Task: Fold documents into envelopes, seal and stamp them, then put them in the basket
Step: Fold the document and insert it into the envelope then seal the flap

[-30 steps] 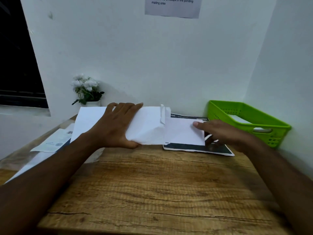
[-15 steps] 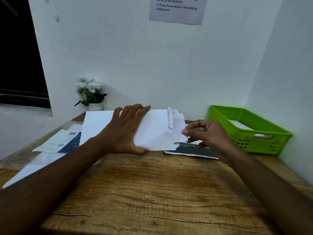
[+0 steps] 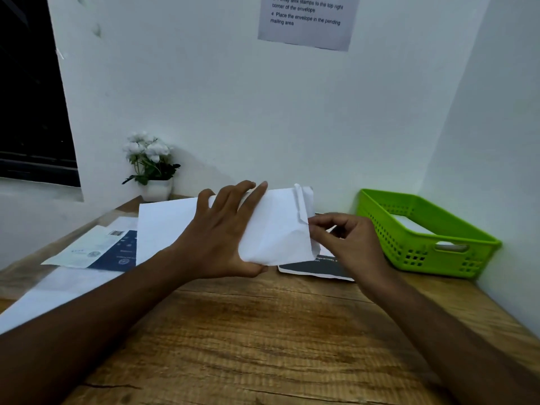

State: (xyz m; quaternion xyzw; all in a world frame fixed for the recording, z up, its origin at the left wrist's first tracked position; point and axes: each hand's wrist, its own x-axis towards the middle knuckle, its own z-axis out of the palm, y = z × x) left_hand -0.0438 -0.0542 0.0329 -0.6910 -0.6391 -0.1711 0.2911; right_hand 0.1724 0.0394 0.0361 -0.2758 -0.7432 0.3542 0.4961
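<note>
Underneath everything, a wooden bench [image 3: 263, 346]. Right of the envelope [image 3: 274, 229] and well apart from it, against the wall, a green slotted basket [image 3: 455, 247] with something white lying inside. Left of the envelope and partly under it, a large white sheet [image 3: 166, 226]; further left, a blue-and-white leaflet [image 3: 96, 249]. Beneath the envelope's right end, a dark printed card [image 3: 315, 268].

Envelope itself lifted off the bench, long axis running left to right, open mouth and raised flap [image 3: 302, 200] at the right end. Gripped along its left half by the left hand [image 3: 216, 244]: fingers spread across the top face, thumb hooked under the near edge. Right hand [image 3: 350, 241] touching the mouth, fingers bunched together and pinching what looks like the last sliver of the folded document [image 3: 317, 251], almost wholly inside.

Likely step in hand: pushing leftward, along the long axis, against the left hand's hold. Right hand also the nearer one to the basket for later.
</note>
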